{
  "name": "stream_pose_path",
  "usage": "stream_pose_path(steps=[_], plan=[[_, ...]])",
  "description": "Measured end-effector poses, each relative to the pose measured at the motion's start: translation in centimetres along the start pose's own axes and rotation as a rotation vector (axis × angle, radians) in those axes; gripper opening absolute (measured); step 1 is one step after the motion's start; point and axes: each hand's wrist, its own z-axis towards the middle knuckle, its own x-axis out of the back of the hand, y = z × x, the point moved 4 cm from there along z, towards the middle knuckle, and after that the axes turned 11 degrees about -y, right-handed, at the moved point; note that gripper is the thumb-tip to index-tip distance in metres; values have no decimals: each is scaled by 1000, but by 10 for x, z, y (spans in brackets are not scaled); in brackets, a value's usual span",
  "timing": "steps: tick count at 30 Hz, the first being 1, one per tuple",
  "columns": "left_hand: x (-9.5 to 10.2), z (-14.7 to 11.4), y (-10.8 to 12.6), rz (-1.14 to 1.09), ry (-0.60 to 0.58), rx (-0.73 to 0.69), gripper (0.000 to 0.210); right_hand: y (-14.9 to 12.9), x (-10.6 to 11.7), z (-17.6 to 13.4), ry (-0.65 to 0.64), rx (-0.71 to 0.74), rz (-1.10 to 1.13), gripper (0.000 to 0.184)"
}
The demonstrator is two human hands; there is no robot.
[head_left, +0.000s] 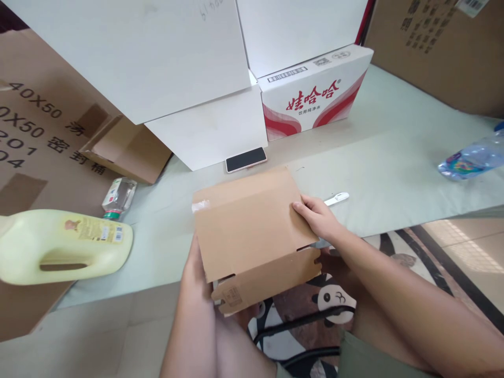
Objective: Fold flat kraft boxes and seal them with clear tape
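Observation:
A brown cardboard box [252,226], with a loose tuck flap along its near side and a strip of clear tape at its far left corner, is held tilted over the table's front edge. My right hand [317,215] grips its right side, thumb on top and the other fingers mostly out of sight. Against the left side rests my left hand [193,262], holding the box; its fingers are largely hidden by the cardboard. Just beyond my right hand a slim white tool [337,199] lies on the table, partly covered.
A phone [246,159] lies before stacked white cartons [212,128] and a red-and-white water carton [315,97]. At left are a yellow jug [98,257], a small clear bottle [120,195] and large brown cartons [35,136]. A plastic bottle [472,157] lies on the right.

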Motion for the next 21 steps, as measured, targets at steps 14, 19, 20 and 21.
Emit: stream_pose_path(steps=[14, 19, 20, 21], plan=[[3, 2, 1, 75, 65, -13, 21, 2, 2, 1, 37, 49, -92, 39], [6, 4, -3, 52, -12, 9, 21, 0, 3, 0, 53, 56, -145, 37], [6, 4, -4, 52, -15, 13, 20, 0, 3, 0, 45, 49, -150, 37], [6, 5, -3, 52, -10, 6, 19, 0, 2, 0, 36, 42, -154, 37]])
